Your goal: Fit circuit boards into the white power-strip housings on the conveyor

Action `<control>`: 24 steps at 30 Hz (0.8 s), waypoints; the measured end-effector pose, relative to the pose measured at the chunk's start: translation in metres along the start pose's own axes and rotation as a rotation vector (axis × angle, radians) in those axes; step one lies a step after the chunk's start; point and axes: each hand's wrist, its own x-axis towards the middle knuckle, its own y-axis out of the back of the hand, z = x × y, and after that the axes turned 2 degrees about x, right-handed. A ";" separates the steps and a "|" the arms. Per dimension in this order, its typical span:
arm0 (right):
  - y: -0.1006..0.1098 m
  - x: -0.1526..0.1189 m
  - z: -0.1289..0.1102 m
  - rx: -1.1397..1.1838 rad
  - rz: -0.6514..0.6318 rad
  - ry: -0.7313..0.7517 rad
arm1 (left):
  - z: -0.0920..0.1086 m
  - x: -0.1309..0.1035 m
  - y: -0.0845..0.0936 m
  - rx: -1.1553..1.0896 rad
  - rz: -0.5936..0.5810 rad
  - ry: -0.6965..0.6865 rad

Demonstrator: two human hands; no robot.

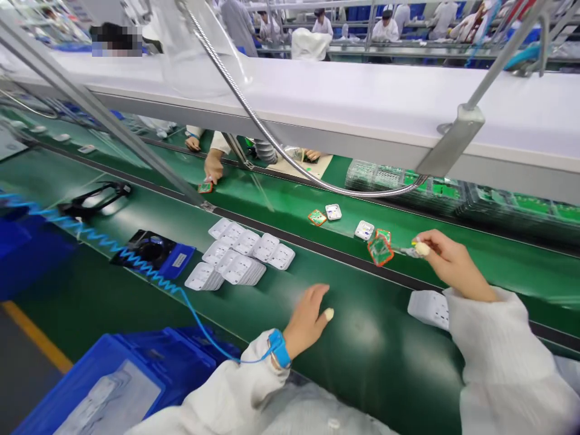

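Note:
My left hand (309,323), with a blue wrist strap and a pale cot on the thumb, hovers over or rests on the green worktop, fingers apart and holding nothing. Above the conveyor's near edge, my right hand (446,260) pinches the grey leads of a green circuit board (380,250) with an orange border, which hangs out to the left. Partly behind it shows another such board (383,234). A white square cover (364,230) lies on the belt just left of them. Beside my right sleeve stands a stack of white covers (428,308), partly hidden.
Several stacks of white covers (235,260) stand left of my left hand. Another person's hand (212,168) touches a board on the belt. Overhead run a white shelf (317,90) and metal hose (258,124). A blue coiled cord (136,260) reaches my wrist strap; blue bins (131,356) sit lower left.

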 end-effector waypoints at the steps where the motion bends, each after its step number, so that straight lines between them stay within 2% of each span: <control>1: -0.007 -0.007 -0.028 0.013 -0.031 0.056 | 0.008 0.005 0.017 -0.004 0.084 -0.052; 3: -0.022 -0.021 -0.077 0.075 -0.128 0.160 | 0.019 0.013 0.045 -0.051 0.155 -0.141; 5: -0.041 -0.036 -0.119 0.216 -0.255 0.210 | 0.022 0.013 0.060 -0.119 0.082 -0.097; 7: -0.062 -0.054 -0.152 0.395 -0.357 0.196 | 0.014 0.002 0.061 -0.244 -0.170 0.092; 9: -0.081 -0.074 -0.177 0.531 -0.408 0.157 | 0.000 -0.022 0.051 -0.506 -0.585 0.324; 11: -0.097 -0.092 -0.196 0.631 -0.429 0.119 | -0.014 -0.050 0.040 -0.870 -0.941 0.453; 12: -0.104 -0.100 -0.202 0.681 -0.435 0.099 | -0.019 -0.062 0.035 -1.035 -0.996 0.465; 13: -0.109 -0.107 -0.207 0.735 -0.435 0.078 | -0.022 -0.072 0.033 -1.164 -0.984 0.455; 15: -0.117 -0.118 -0.214 0.832 -0.425 0.038 | -0.023 -0.082 0.031 -1.312 -0.824 0.404; 18: -0.121 -0.130 -0.218 0.912 -0.405 -0.026 | -0.014 -0.079 0.038 -1.362 -0.621 0.284; 21: -0.119 -0.139 -0.217 0.947 -0.368 -0.054 | -0.002 -0.070 0.049 -1.389 -0.552 0.171; 24: -0.117 -0.146 -0.214 0.887 -0.320 -0.077 | 0.005 -0.066 0.055 -1.378 -0.482 0.165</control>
